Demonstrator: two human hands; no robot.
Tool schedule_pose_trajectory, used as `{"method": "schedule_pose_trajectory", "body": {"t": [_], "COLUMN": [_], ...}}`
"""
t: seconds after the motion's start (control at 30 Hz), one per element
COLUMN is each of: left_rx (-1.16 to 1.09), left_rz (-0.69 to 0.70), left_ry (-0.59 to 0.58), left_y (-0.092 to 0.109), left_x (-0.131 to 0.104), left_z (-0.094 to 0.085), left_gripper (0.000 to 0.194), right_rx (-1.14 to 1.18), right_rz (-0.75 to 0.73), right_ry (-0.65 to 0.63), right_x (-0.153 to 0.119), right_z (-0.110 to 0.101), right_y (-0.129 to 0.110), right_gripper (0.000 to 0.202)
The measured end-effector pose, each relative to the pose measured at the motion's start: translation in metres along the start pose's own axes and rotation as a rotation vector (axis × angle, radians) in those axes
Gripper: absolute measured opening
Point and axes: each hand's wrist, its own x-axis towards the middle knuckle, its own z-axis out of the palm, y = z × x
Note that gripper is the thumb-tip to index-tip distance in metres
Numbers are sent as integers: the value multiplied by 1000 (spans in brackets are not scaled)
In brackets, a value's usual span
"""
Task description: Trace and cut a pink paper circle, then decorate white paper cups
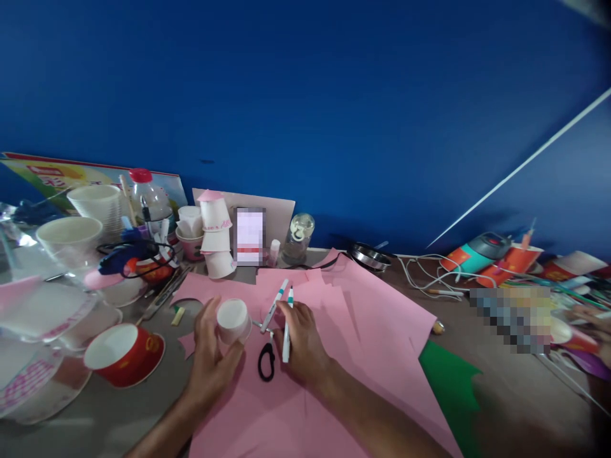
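Observation:
My left hand (210,353) is curved around a small white paper cup (233,318), its thumb at the near side and its fingers at the left. My right hand (305,343) grips a white marker (287,340) with a dark tip pointing away from me. Just left of that hand, a second white marker (275,305) with a teal band lies on pink paper (377,356). Between my hands is a pair of scissors (266,362) with black handles; its blades are partly hidden.
At the left stand a red paper bowl (125,353), stacked white cups (218,238) and a plastic bottle (147,203). A phone (250,235) leans at the back beside a glass jar (300,238). Green paper (451,388) and white cables (420,277) lie right. Another person's hand (589,321) shows far right.

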Motion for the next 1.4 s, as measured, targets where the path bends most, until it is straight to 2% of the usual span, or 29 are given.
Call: {"method": "schedule_pose_trajectory", "body": {"t": [0.1, 0.17, 0.27, 0.4, 0.47, 0.57, 0.63, 0.67, 0.73, 0.8, 0.9, 0.97, 1.03, 1.13, 1.23, 1.3, 1.4], "left_rx": [132, 203, 290, 334, 310, 265, 275, 294, 310, 254, 67, 37, 182, 477, 739, 839, 926], "left_rz": [289, 398, 418, 264, 253, 396, 532, 549, 486, 355, 214, 184, 125, 76, 98, 104, 58], "left_ry": [68, 61, 18, -18, -26, -39, -85, -122, -176, -184, -101, 10, 100, 157, 92, 31, 14], "left_y": [3, 5, 1, -10, -12, -7, -2, -1, 0, -1, -4, -8, -15, -29, -40, -43, -47], "left_x": [-4, -7, -6, 0, 1, -3, -7, -8, -8, -6, 2, 10, 17, 24, 26, 28, 33], "left_z": [0, 0, 3, 7, 6, 4, 3, 3, 2, 1, -2, -5, -6, -4, -4, -8, -19], "left_gripper": [63, 57, 49, 50, 48, 47, 47, 47, 46, 45, 46, 45, 45, 48, 47, 49, 52], "right_rx": [27, 31, 25, 18, 17, 29, 45, 48, 43, 31, 10, 4, -2, -22, -13, 3, 16], "right_rz": [-53, -64, -74, -81, -87, -123, -148, -149, -143, -141, -151, -140, -127, -113, -92, -75, -45], "right_ry": [10, 29, 69, 105, 124, 176, 211, 220, 224, 228, 241, 231, 223, 230, 215, 205, 198], "right_x": [-1, -1, 0, 0, -1, -3, -3, -3, -3, -4, -3, -3, -2, -1, -1, 0, 3], "right_z": [0, 0, 0, -1, -1, -1, -1, 0, 1, 2, 3, 3, 3, 3, 2, 1, -1], "right_y": [0, 0, 0, 1, 1, 2, 2, 3, 2, 2, 2, 3, 5, 7, 7, 7, 8], "right_gripper": [50, 50, 48, 44, 44, 49, 53, 53, 53, 52, 52, 51, 49, 48, 48, 47, 46]}}
